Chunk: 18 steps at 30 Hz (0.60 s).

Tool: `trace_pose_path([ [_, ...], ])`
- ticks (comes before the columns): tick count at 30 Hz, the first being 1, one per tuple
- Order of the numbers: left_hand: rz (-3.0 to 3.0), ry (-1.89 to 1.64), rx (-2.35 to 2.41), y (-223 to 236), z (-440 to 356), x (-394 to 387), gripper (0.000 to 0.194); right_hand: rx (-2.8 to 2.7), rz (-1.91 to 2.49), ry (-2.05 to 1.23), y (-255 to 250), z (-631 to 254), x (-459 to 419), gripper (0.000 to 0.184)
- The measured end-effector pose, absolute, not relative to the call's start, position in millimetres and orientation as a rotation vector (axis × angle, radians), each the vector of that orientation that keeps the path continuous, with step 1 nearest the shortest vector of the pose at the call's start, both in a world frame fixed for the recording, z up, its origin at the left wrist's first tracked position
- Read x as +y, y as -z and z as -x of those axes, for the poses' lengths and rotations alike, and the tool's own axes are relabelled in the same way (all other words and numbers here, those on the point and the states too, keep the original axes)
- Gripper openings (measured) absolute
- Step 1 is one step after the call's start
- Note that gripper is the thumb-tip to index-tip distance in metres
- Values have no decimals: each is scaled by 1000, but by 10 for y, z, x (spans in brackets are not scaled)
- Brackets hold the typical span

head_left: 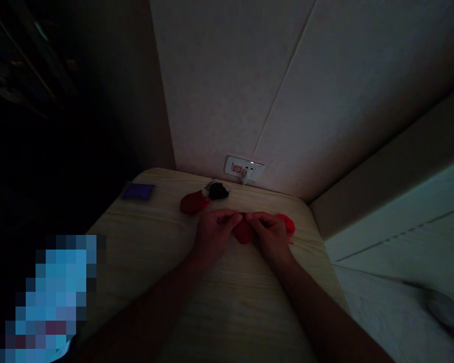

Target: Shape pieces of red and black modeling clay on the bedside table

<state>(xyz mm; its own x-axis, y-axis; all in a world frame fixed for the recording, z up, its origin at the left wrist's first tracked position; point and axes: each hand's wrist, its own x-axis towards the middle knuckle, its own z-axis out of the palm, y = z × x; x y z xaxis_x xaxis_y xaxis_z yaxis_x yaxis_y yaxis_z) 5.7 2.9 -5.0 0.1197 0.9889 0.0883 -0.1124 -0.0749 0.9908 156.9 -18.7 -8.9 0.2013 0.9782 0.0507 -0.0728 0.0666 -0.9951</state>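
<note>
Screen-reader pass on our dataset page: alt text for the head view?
Left hand and right hand pinch a dark red piece over a pale wooden tabletop in dim light. Further left: red oval item, black bundle, purple packet; by the right hand, a bright red item; behind, a wall socket.

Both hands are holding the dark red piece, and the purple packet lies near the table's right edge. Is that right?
Not quite: the head view shows the purple packet near the table's left edge, not its right. The left hand and right hand do hold the dark red piece.
</note>
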Motion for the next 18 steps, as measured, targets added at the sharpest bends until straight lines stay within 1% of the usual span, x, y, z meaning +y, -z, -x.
trace_pose_path([
  [5,-1179,-1195,954,75,-81,30,21,-1077,1203,-972,123,-1608,-173,17],
  [9,-1209,-1178,971,85,-69,24,21,-1050,1157,-1035,143,-1614,-161,16],
  [15,-1278,-1135,964,73,-61,9,20,-1017,1153,-1052,145,-1609,-156,23],
  [18,-1220,-1120,954,87,-75,11,21,-949,1150,-1062,145,-1599,-147,21],
])
